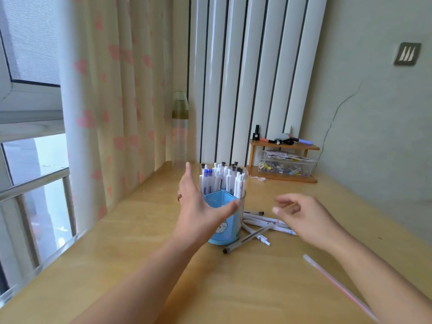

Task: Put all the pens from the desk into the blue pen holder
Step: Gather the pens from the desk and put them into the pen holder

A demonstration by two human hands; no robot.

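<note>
Loose pens (pixel 259 226) lie fanned just below right hand (pixel 304 218), fingers loosely curled, empty; left hand (pixel 201 206) spread against blue pen holder (pixel 225 230), steadying; right nearer.

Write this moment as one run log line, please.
left hand: open, against blue pen holder | right hand: empty, above loose pens | holder: many pens | task: unfinished

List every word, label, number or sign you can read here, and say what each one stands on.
No text is legible.
Blue pen holder: a cartoon face, no words.
Loose pens on the desk: small red and dark marks on the barrels, too small and blurred to read.
Wall plate: pale zigzag strokes, not readable as letters.
Papers in the clear box: print too blurred to read.
</note>
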